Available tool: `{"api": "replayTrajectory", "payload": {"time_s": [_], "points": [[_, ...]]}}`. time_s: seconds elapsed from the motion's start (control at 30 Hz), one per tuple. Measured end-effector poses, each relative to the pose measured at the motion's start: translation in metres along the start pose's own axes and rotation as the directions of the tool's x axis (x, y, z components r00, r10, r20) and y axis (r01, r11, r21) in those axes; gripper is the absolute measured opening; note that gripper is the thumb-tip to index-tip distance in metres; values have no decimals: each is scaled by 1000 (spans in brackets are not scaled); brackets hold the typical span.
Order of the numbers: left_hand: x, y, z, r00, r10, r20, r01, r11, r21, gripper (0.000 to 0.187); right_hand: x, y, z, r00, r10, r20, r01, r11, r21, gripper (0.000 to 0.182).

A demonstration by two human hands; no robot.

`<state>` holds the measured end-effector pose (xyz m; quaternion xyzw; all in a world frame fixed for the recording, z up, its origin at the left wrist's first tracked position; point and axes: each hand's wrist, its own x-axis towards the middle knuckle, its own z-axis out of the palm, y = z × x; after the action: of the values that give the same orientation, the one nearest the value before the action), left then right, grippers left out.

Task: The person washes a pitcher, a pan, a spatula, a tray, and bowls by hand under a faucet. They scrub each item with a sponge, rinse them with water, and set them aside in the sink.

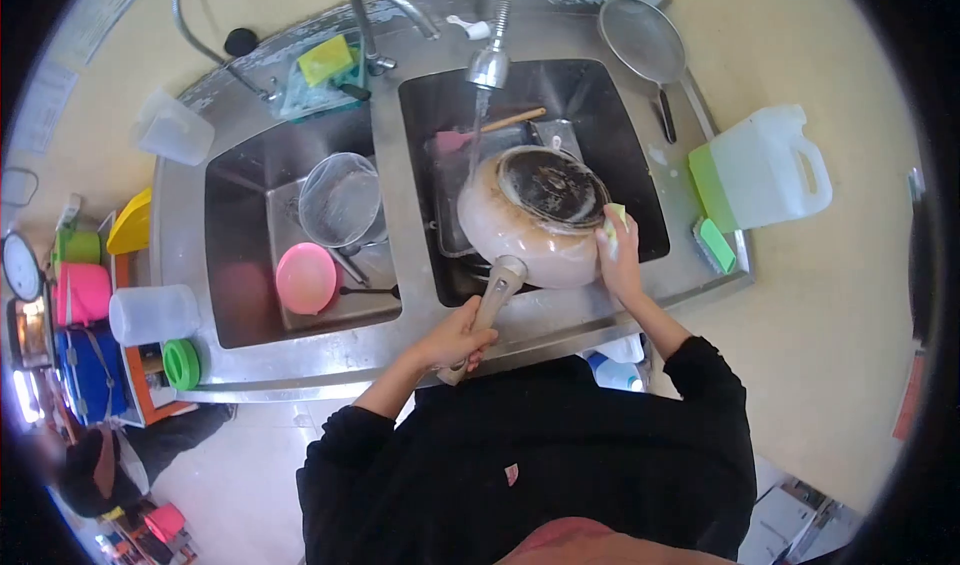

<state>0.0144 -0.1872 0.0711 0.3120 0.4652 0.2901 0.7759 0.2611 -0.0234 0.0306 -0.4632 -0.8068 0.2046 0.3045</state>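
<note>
A cream-coloured pan [545, 255] is tipped bottom up over the right sink basin, its dark, scorched base facing me. My left hand [455, 340] is wrapped round the pan's beige handle [490, 310]. On the pan's right side, my right hand [620, 255] presses a yellow-green sponge [613, 223] to the wall, mostly covered by the fingers. Water runs from the spring-hose faucet [489, 68] down by the pan's left edge. Partly hidden behind the pan lie a tray [445, 205] and a pink spatula [455, 140] with a wooden handle.
The left basin holds a sieve [341, 200], a pink bowl [306, 278] and a dark utensil. At the right rim are a large strainer [642, 40], a jug of green liquid [765, 170] and a green brush [714, 245]. Plastic containers [155, 315] stand at the left edge.
</note>
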Motion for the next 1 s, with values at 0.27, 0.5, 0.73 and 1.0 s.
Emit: {"api": "replayTrajectory", "payload": {"time_s": [0.27,0.5,0.73,1.0], "points": [[-17,20,-1,999,-51,-17,52,996,73,29,56,110,43,779,472,413,-624,513,590,42],[-37,38,5,996,-16,-86,38,967,251,26,201,136,103,603,341,721,-732,595,332,42],[-9,31,4,983,126,-135,-61,912,406,30,256,-32,95,600,-358,715,202,933,298,32],[-7,47,-6,1000,11,-10,-11,998,-59,33,216,112,48,465,343,816,-680,729,81,32]]}}
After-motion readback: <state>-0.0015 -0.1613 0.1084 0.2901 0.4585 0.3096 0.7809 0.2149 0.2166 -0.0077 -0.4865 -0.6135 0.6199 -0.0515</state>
